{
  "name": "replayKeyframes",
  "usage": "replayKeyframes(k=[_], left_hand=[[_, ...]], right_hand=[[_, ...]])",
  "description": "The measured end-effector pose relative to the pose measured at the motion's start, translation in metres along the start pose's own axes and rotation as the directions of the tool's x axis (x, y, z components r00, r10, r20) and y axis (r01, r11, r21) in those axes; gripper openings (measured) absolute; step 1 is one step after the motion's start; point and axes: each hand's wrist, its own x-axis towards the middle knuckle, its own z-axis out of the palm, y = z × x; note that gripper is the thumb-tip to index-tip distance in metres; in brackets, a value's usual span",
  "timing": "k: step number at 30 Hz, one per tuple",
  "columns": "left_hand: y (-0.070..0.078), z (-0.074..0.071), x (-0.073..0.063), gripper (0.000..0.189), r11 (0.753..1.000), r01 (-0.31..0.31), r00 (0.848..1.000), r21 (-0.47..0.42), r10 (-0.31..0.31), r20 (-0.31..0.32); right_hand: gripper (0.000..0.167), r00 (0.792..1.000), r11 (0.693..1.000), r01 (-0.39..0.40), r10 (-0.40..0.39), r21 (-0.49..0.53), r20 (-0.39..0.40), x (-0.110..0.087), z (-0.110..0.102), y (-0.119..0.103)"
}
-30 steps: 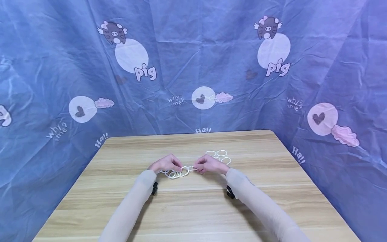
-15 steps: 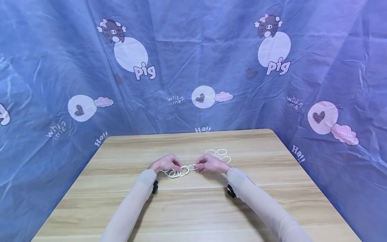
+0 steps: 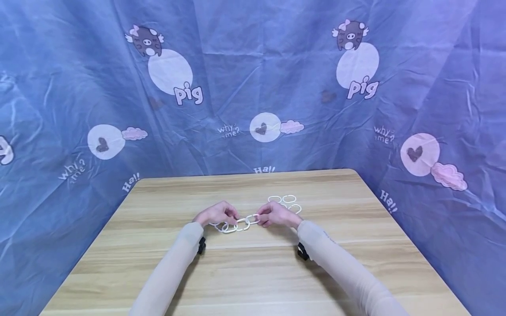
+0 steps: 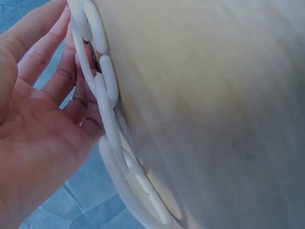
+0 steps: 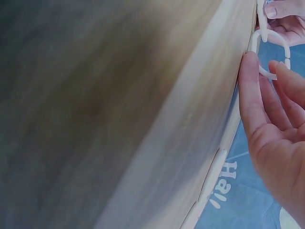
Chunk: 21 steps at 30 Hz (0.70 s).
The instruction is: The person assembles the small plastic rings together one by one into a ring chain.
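A chain of white plastic links point(image 3: 230, 231) lies across the table between the two hands. My left hand point(image 3: 217, 213) is over its left part, thumb and finger pinching a link near the middle. In the left wrist view the chain point(image 4: 108, 117) runs past the palm point(image 4: 43, 126), with the other fingers loosely bent behind it. My right hand point(image 3: 276, 214) pinches the right end link between thumb and fingers. The right wrist view shows that oval link point(image 5: 281, 37) held upright, hooked through its neighbour point(image 5: 262, 21) near the left fingertips.
Several loose white links point(image 3: 289, 195) lie behind the right hand, partly hidden by it. The wooden table point(image 3: 245, 272) has a rounded far edge against a blue printed cloth point(image 3: 237, 87). Black bands point(image 3: 202, 245) are on both wrists.
The links between the hands have spread from a bunch into a straighter row. The right hand has shifted slightly right with the end link; the left hand stays nearly in place.
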Motion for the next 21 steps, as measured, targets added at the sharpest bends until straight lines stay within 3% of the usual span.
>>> replayKeyframes(k=[9,17,21], left_hand=[[0.006,0.004,-0.001,0.015,0.999,-0.017,1.000,0.043,0.017,-0.019],[0.020,0.009,0.005,0.012,0.997,-0.006,0.992,0.074,0.015,-0.123],[0.024,0.014,0.008,0.014,0.997,-0.025,0.992,0.072,0.034,-0.126]], right_hand=[[0.023,0.998,0.998,-0.027,0.029,0.048,-0.049,-0.005,-0.001,0.003],[0.023,0.998,0.998,-0.023,0.027,0.066,-0.053,-0.006,-0.002,0.006],[0.024,0.998,0.996,-0.030,0.033,0.082,-0.044,-0.005,-0.002,0.007]])
